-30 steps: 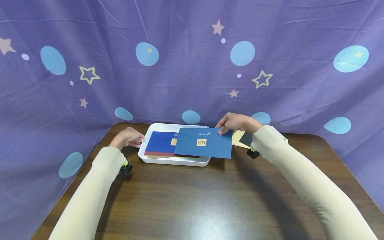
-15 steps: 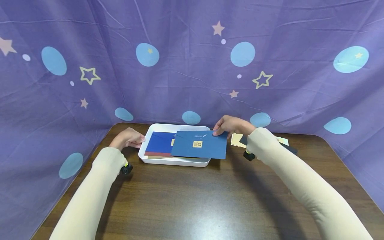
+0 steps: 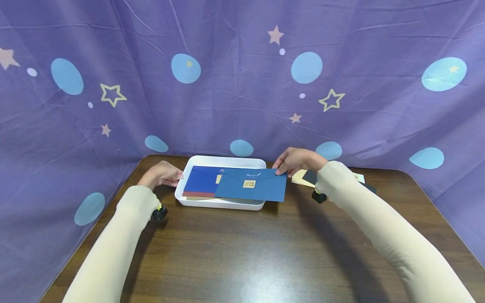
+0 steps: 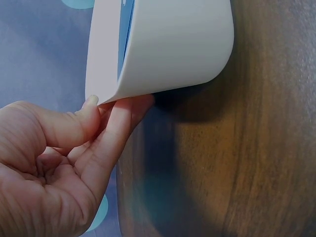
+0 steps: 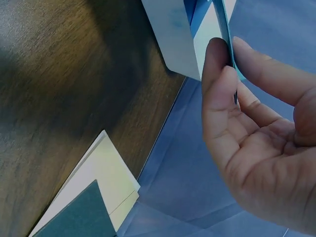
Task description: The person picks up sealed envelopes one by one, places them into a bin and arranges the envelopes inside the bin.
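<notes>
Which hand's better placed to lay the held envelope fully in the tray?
Right, most likely: the right hand pinches the envelope, part of which is over the tray. The left hand grips the tray's opposite end.

- Left arm is stretched forward.
- Left hand is in pinching pose.
- Right arm is extended forward and inward.
- Right hand pinches also.

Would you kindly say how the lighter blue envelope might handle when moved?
This envelope is probably light: the right hand pinches it near one corner. It seems fairly stiff, jutting nearly flat past the white tray, yet its thin, slightly bowed edge suggests some flex.
</notes>
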### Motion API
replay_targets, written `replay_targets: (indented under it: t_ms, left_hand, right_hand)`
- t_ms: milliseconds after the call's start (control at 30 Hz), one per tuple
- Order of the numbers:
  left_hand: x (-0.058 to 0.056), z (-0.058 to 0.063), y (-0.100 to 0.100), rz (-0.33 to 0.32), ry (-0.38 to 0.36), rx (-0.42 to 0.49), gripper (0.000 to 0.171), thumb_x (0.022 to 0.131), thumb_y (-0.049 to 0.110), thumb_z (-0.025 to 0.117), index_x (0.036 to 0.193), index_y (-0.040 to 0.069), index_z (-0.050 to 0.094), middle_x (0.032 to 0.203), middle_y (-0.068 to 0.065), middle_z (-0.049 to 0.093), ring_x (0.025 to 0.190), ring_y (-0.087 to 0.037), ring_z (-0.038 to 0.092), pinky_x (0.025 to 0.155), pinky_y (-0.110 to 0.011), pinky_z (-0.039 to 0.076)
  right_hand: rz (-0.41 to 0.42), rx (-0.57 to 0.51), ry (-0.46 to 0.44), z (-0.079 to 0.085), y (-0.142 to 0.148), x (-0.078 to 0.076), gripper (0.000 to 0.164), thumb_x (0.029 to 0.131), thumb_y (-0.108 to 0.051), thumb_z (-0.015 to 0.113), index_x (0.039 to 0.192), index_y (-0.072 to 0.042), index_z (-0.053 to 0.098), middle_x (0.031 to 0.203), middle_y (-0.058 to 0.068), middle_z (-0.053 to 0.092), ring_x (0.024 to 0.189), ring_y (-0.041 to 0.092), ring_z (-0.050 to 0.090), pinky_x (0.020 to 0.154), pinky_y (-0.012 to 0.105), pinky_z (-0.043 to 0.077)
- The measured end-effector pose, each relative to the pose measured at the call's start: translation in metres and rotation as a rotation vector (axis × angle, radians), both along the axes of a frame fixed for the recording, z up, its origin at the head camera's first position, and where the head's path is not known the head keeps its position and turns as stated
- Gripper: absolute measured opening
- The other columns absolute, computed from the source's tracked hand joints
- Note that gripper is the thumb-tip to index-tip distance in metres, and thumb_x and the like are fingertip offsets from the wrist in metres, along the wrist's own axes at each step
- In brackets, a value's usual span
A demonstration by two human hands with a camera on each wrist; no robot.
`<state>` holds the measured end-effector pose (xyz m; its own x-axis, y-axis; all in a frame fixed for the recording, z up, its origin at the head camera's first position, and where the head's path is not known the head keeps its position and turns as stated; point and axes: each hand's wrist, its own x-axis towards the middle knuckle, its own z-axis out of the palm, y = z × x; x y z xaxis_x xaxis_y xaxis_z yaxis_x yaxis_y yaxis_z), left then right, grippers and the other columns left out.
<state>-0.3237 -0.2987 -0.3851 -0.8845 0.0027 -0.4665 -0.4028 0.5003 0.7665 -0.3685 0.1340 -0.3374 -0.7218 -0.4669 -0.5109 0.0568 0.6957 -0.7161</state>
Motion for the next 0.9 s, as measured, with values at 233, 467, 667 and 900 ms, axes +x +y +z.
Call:
replay_targets:
  t_ms: [233, 467, 667, 900]
  left_hand:
    - [-0.001, -0.001, 0.0, -0.002, -0.004, -0.004, 0.044, 0.098, -0.004, 0.055, 0.138, -0.022, 0.046, 0.08, 0.001, 0.064, 0.07, -0.003, 0.062, 0.074, -0.021, 0.065]
    - [0.0, 0.0, 0.0, -0.001, -0.006, 0.01, 0.046, 0.098, -0.004, 0.056, 0.139, -0.022, 0.044, 0.081, 0.001, 0.064, 0.071, -0.004, 0.062, 0.076, -0.023, 0.066]
    - [0.0, 0.0, 0.0, -0.004, -0.004, 0.006, 0.045, 0.099, -0.003, 0.055, 0.139, -0.022, 0.044, 0.081, 0.001, 0.065, 0.071, -0.004, 0.063, 0.076, -0.023, 0.066]
    - [0.001, 0.001, 0.001, -0.019, 0.009, 0.003, 0.045, 0.099, -0.003, 0.055, 0.138, -0.022, 0.045, 0.083, 0.0, 0.066, 0.071, -0.005, 0.064, 0.078, -0.023, 0.066]
  right_hand:
    - [-0.08, -0.099, -0.087, -0.002, 0.008, 0.0, 0.034, 0.099, 0.0, 0.061, 0.131, 0.01, 0.057, 0.086, -0.004, 0.065, 0.071, 0.008, 0.059, 0.073, 0.021, 0.06]
    - [-0.277, -0.243, -0.119, -0.003, -0.001, 0.004, 0.033, 0.101, 0.0, 0.059, 0.132, 0.011, 0.057, 0.079, -0.004, 0.071, 0.071, 0.007, 0.066, 0.08, 0.026, 0.065]
    - [-0.321, -0.287, -0.111, -0.001, -0.015, 0.007, 0.036, 0.101, 0.004, 0.055, 0.136, 0.013, 0.052, 0.076, -0.003, 0.068, 0.069, 0.007, 0.065, 0.082, 0.026, 0.065]
    - [-0.399, -0.369, -0.085, -0.005, -0.029, 0.008, 0.038, 0.098, 0.01, 0.055, 0.135, 0.017, 0.052, 0.073, 0.0, 0.067, 0.067, 0.007, 0.063, 0.072, 0.022, 0.064]
